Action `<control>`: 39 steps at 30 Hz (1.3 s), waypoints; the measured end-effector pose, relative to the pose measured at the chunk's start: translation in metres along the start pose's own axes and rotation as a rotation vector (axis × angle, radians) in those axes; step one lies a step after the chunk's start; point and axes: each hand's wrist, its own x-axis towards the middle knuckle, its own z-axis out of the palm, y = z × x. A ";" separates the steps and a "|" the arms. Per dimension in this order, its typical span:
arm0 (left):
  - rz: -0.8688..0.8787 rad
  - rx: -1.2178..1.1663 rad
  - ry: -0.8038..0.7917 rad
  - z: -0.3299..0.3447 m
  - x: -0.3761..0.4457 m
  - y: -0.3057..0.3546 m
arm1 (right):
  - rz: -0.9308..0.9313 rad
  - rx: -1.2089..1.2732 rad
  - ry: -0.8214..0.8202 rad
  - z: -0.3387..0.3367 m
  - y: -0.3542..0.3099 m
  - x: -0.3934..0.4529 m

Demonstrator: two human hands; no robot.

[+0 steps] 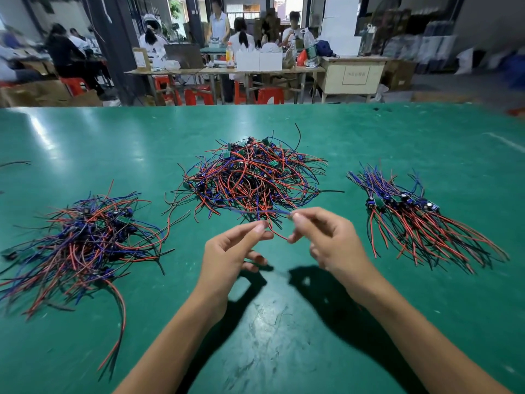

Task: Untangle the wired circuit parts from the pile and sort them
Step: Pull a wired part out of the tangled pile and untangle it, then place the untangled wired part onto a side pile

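Observation:
A tangled pile [250, 174] of red, blue and black wires with small green circuit boards lies in the middle of the green table [284, 322]. Just in front of it, my left hand [235, 251] pinches a red wire between thumb and forefinger. My right hand [326, 240] pinches a blue wire [264, 212] that runs left toward the pile. A looser heap of wired parts [85, 243] lies at the left. At the right, a neater row of parts [412, 214] lies with boards together and wires fanned toward me.
A stray black wire [15, 164] lies at the table's far left edge. Beyond the table's far edge stand wooden benches [227, 71], red stools [199, 95] and several seated and standing people.

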 end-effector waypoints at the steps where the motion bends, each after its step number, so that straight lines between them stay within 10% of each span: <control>1: -0.006 0.000 -0.001 0.000 0.000 0.000 | 0.122 0.175 0.003 -0.004 -0.004 0.003; 14: -0.034 0.023 -0.002 -0.003 0.001 0.000 | 0.435 0.907 0.053 -0.059 -0.022 0.023; 21: -0.018 0.053 0.014 -0.001 0.003 -0.004 | -0.102 -0.309 0.616 -0.145 -0.021 0.071; 26: 0.010 0.134 0.038 0.000 0.003 -0.007 | 0.298 -1.339 0.178 -0.159 0.027 0.072; 32: 0.021 0.167 0.084 0.000 0.008 -0.009 | 0.043 -1.257 0.393 -0.112 0.019 0.070; 39: 0.034 0.146 0.100 -0.001 0.010 -0.010 | 0.133 -0.945 0.018 0.012 0.018 0.068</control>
